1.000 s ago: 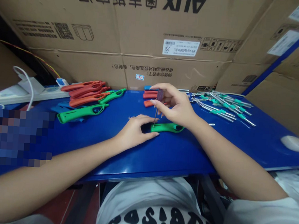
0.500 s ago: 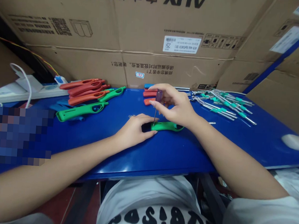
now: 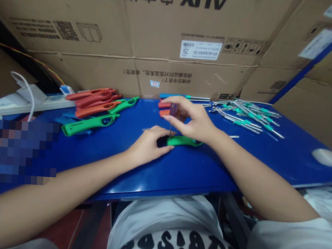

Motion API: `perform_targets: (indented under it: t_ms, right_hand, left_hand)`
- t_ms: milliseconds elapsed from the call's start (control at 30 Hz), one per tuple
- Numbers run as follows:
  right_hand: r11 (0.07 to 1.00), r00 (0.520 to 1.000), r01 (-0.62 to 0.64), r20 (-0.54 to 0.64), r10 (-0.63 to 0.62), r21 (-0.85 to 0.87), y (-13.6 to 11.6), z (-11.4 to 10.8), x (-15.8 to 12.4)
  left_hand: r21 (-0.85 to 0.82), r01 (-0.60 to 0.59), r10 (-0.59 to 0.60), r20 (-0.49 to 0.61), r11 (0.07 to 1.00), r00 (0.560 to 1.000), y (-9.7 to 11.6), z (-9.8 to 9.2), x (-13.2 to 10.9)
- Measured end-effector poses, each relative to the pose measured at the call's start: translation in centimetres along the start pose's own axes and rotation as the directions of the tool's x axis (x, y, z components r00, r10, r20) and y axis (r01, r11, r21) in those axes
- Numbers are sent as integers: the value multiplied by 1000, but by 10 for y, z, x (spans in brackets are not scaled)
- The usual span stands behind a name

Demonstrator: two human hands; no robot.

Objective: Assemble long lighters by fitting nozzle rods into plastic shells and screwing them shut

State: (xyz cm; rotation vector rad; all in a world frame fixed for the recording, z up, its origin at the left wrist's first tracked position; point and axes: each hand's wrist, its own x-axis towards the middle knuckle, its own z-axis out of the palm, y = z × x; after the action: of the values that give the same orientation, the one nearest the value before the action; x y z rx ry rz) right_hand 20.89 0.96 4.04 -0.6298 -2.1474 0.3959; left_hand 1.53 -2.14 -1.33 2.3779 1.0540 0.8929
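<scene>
A green lighter casing (image 3: 183,141) lies flat on the blue table (image 3: 128,180) in front of me. My left hand (image 3: 150,144) steadies its left end between thumb and fingers. In my right hand (image 3: 193,119) is a screwdriver (image 3: 172,109) with a dark purple handle, held upright. Its thin shaft comes down onto the casing's left end, beside my left fingertips. Whether a screw sits under the tip is too small to make out. Behind my right hand lie a blue lighter (image 3: 173,97) with a metal tube and red and orange ones, partly hidden.
Red, orange, green and blue casings (image 3: 96,98) are piled at the left, by a white power strip (image 3: 28,105). Metal tubes with teal collars (image 3: 249,115) lie at the right. A cardboard box (image 3: 109,41) stands along the back. A white round object (image 3: 327,157) is far right.
The screwdriver handle and my right fingers have shifted slightly, the handle now sitting a little lower. My left hand and the green casing stay in place.
</scene>
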Motion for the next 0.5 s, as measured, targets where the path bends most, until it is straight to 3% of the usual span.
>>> perform_targets:
  t_ms: [500]
  right_hand:
    - [1000, 1000, -9, -12, 9, 16, 1, 0, -1]
  left_hand:
    - [9, 28, -28, 5, 1000, 1000, -1, 0, -1]
